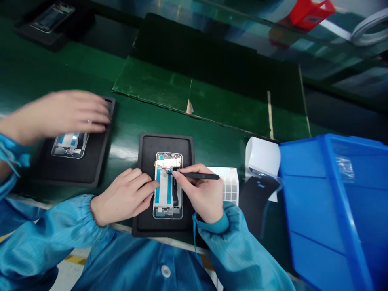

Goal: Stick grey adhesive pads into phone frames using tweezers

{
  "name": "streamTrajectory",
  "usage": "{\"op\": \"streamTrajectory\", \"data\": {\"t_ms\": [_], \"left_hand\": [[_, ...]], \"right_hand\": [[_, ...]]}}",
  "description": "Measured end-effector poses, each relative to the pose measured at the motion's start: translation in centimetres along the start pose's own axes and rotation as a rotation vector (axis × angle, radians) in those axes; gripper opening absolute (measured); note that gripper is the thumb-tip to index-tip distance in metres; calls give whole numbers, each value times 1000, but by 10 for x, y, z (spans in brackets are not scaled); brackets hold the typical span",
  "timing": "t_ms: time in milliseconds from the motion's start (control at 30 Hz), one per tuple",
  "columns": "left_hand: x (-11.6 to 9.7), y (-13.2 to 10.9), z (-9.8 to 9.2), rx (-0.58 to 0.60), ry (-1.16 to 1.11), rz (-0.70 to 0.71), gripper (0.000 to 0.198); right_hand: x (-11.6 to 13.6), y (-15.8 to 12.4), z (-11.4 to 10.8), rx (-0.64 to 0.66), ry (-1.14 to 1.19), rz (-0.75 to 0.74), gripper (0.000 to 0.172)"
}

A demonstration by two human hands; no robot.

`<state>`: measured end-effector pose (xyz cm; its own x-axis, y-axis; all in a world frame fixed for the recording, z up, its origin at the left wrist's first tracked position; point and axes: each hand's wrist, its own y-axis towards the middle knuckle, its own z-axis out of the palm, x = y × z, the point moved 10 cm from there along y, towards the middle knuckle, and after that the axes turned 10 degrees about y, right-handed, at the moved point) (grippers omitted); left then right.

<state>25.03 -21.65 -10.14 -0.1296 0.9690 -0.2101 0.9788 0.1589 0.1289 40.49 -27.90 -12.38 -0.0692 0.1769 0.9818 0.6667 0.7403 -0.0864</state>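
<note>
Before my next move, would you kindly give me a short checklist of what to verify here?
1. Opened phone with blue strips lies inside the black rectangular tray: ok.
2. Right hand has a secure-looking grip on the slim black pen-like tool: ok.
3. Tool tip really touching the phone, not just above it: cannot tell.
4. Left hand is placed at the phone's left edge: ok; its pressure doesn't show.
5. Co-worker's bare hand is away from this tray, over the neighbouring black tray: ok.
6. White sheet with grey squares is fully visible: not ok, the right arm partly covers it.
</note>
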Motion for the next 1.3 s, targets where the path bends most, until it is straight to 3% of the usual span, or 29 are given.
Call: {"op": "streamTrajectory", "data": {"t_ms": [600,1033,1300], "left_hand": [[-2,1,-4,-16,34,2,27],[-2,9,-8,-30,143,-37,30],[-2,8,-7,-37,148,-44,31]], "right_hand": [[9,0,1,-1,-56,-42,12],[2,-1,0,2,-57,-35,13],[-3,1,-2,-6,61,36,17]]}}
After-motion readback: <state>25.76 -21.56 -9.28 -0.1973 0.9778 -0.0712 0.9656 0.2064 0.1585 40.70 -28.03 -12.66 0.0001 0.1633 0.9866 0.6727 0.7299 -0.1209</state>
